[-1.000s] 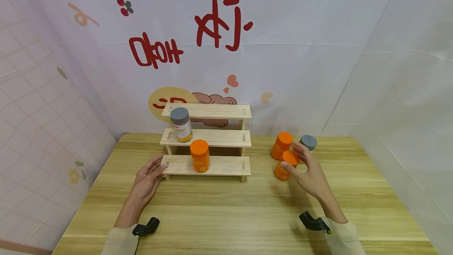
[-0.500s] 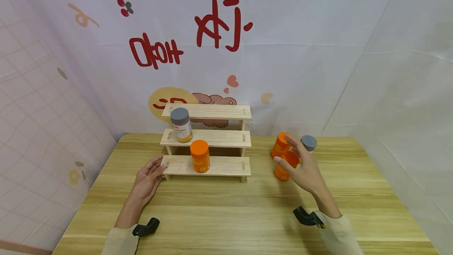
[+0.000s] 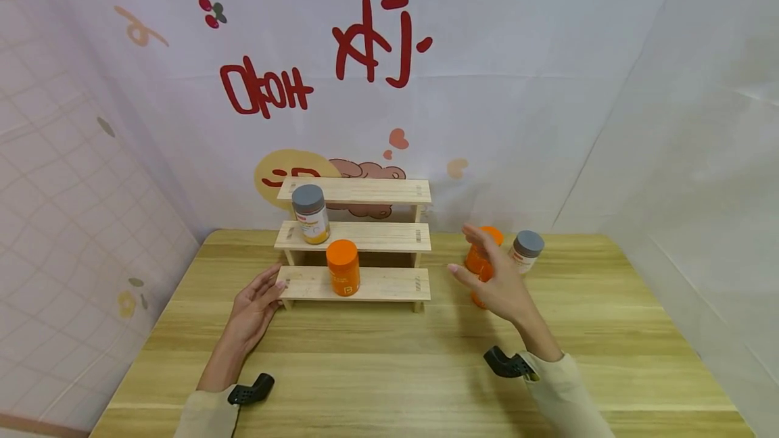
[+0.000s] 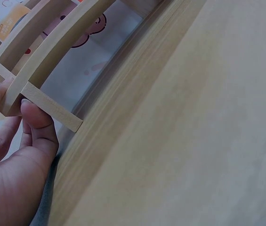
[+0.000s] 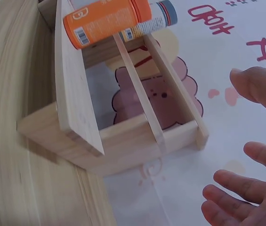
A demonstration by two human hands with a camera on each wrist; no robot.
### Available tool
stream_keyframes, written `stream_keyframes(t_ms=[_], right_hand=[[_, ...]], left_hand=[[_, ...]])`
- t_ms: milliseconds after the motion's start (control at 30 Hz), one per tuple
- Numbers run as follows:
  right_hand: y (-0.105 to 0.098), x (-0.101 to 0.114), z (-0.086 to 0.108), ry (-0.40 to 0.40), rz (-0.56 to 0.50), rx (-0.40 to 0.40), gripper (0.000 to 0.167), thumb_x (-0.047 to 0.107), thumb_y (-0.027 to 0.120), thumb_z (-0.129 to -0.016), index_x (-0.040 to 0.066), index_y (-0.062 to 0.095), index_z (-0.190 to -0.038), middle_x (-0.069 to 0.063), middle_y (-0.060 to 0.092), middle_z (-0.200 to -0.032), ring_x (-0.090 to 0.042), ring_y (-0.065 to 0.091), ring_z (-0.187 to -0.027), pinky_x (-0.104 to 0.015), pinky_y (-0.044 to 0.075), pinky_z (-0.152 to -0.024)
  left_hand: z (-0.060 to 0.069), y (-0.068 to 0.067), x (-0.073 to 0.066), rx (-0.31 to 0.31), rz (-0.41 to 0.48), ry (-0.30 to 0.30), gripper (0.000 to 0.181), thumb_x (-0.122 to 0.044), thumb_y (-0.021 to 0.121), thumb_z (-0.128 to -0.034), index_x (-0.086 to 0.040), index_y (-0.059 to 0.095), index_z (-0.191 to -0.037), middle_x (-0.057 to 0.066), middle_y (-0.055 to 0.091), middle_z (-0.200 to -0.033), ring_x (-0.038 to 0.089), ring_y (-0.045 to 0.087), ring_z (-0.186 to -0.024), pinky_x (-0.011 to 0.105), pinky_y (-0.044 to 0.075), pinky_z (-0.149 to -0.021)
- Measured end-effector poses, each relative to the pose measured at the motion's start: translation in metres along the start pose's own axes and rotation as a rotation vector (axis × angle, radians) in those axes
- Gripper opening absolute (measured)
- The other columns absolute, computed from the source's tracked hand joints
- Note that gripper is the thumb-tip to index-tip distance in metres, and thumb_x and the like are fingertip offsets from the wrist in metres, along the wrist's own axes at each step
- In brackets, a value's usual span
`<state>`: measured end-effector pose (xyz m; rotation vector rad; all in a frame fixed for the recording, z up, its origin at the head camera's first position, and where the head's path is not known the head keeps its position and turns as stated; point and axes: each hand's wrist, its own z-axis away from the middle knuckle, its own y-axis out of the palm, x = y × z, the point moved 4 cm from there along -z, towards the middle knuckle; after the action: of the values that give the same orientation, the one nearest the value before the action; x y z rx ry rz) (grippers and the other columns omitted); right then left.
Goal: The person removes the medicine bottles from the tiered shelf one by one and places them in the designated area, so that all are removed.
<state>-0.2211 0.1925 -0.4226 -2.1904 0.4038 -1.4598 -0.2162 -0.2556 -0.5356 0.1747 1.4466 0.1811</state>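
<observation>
The right hand (image 3: 494, 284) is observed with its fingers spread and its thumb set apart; nothing is held. In the head view, the near orange jar (image 3: 477, 300) is found behind the palm and thumb, mostly masked, so contact cannot be confirmed. Beyond it, the far orange jar (image 3: 477, 261) is crossed by the fingers; its long axis is noted as vertical, while the fingers are directed forward and leftward. A grey-lidded jar (image 3: 527, 247) is seen upright just to its right. The right hand is assessed as the nearer to all three. Leftward, the rack (image 3: 380, 235) is noted, with a shelved orange jar (image 3: 343, 270) upright on its bottom step and a shelved grey jar (image 3: 311, 215) upright on its middle step. The bottom step's left end is gripped by the left hand (image 3: 255, 301), well apart from the three jars.
</observation>
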Motion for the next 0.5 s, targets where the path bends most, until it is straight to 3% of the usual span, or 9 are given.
stream_keyframes(t_ms=[233,500], right_hand=[[0.015,0.004,-0.008,0.013,-0.048,0.032,0.074,0.034,0.077,-0.094,0.037,0.037,-0.156,0.001,0.045,-0.16,-0.028,0.043,-0.147,-0.055,0.039,-0.117],[0.031,0.013,-0.019,-0.002,-0.079,0.05,0.075,0.032,0.078,-0.093,0.032,0.038,-0.157,-0.001,0.045,-0.159,-0.029,0.045,-0.146,-0.052,0.04,-0.119]], left_hand=[[-0.001,0.0,0.001,-0.001,-0.007,0.012,0.067,-0.014,0.063,-0.1037,-0.005,0.03,-0.161,-0.005,0.051,-0.12,0.003,0.052,-0.094,0.018,0.049,-0.077],[-0.001,0.0,0.0,-0.006,-0.011,0.011,0.066,-0.014,0.063,-0.1033,-0.006,0.031,-0.16,-0.004,0.051,-0.12,0.003,0.052,-0.093,0.018,0.049,-0.076]])
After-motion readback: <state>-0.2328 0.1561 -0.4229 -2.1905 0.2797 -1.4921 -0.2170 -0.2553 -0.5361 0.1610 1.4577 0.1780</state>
